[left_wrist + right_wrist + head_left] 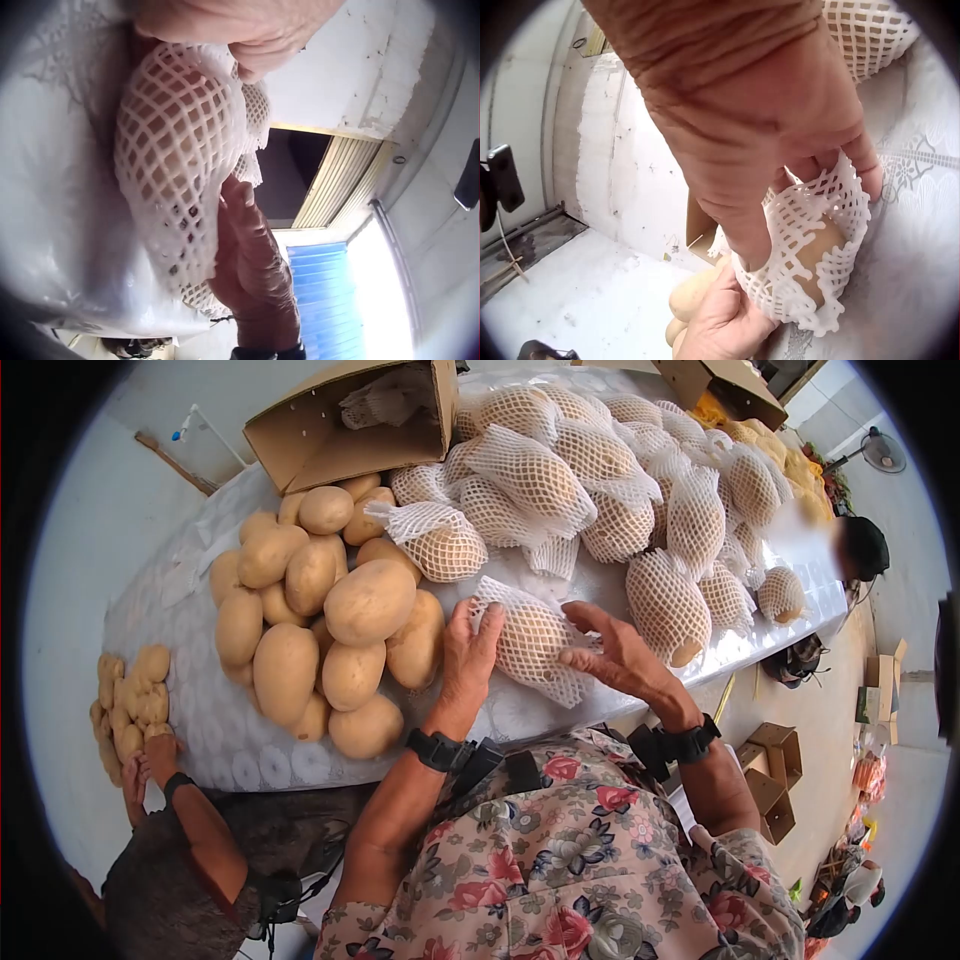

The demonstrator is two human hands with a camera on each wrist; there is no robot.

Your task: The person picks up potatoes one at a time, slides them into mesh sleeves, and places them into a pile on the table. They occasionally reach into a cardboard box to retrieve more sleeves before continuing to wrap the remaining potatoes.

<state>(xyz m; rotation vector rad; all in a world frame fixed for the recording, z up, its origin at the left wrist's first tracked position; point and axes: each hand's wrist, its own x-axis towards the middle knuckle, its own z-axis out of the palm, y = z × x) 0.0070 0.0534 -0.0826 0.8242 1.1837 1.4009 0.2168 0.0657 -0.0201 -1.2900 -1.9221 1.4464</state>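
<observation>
A large potato in a white foam net sleeve [530, 644] lies across the near edge of the table between the two hands. My left hand [468, 660] holds its left end, thumb against the netting. At the other end my right hand [632, 665] grips the sleeve between thumb and fingers. Bare tan skin shows through the sleeve's open end in the right wrist view, beside the right thumb [746, 236]. In the left wrist view the netting [176, 135] is stretched wide over the potato's body.
Bare potatoes [370, 602] are piled on the left, netted ones [530, 480] at the back and right. An open cardboard box [350, 445] lies behind. Another person's hands [150, 765] touch a smaller potato heap [130, 700] at far left. A patterned plastic cover [215, 740] spans the table.
</observation>
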